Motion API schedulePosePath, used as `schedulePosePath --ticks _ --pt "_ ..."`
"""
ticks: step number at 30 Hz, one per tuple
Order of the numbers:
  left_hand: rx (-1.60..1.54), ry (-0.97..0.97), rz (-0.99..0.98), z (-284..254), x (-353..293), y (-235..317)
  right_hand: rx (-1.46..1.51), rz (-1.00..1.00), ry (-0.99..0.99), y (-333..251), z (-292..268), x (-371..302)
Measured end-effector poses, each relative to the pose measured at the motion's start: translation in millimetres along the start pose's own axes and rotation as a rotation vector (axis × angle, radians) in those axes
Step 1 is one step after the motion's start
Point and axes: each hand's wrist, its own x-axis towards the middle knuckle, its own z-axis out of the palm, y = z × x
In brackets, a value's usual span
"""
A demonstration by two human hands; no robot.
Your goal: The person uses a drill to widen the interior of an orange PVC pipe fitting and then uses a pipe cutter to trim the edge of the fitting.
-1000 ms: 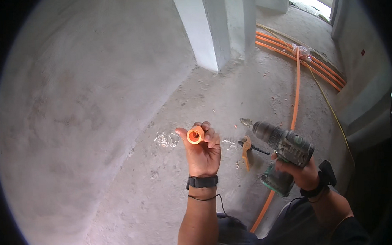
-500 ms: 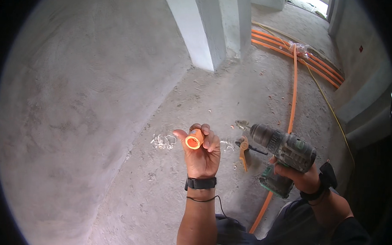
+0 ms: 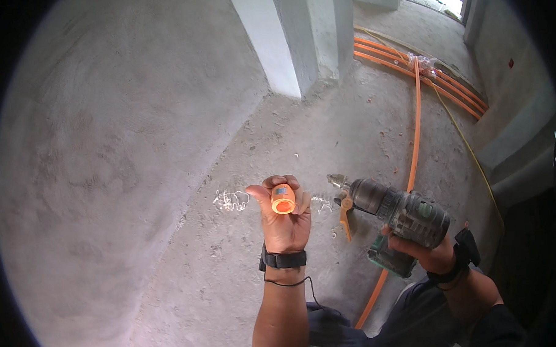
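In my left hand [image 3: 286, 225] lies a short orange pipe fitting [image 3: 283, 199], its open end facing me and a small bluish label on its side. The fingers curl behind it while the thumb sticks out to the left. My right hand [image 3: 424, 248] grips the handle of a dark green and black cordless drill [image 3: 402, 209]. A stubby metal bit [image 3: 337, 180] sits in its chuck, pointing left, apart from the fitting. Under the drill's front, on the floor, lies an orange-handled tool [image 3: 346, 219], partly hidden by the drill.
A long orange pipe [image 3: 415, 132] runs along the floor beneath the drill. Several more orange pipes [image 3: 384, 55] lie across it at the back. White shavings [image 3: 231, 201] are scattered by my left hand. A pale pillar [image 3: 267, 45] and yellow cord [image 3: 463, 139] stand beyond.
My left hand has turned the fitting, so its opening points more downward and the label shows. The drill has shifted slightly left, its bit moving a little away from the earlier spot.
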Motion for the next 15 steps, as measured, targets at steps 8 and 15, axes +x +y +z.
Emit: schedulePosePath --ticks 8,15 --pt "0.128 0.061 0.063 0 2 -4 0.015 -0.009 -0.037 0 -2 2" --pt "0.325 0.166 0.067 7 3 -11 0.027 0.011 -0.051 2 -6 3"
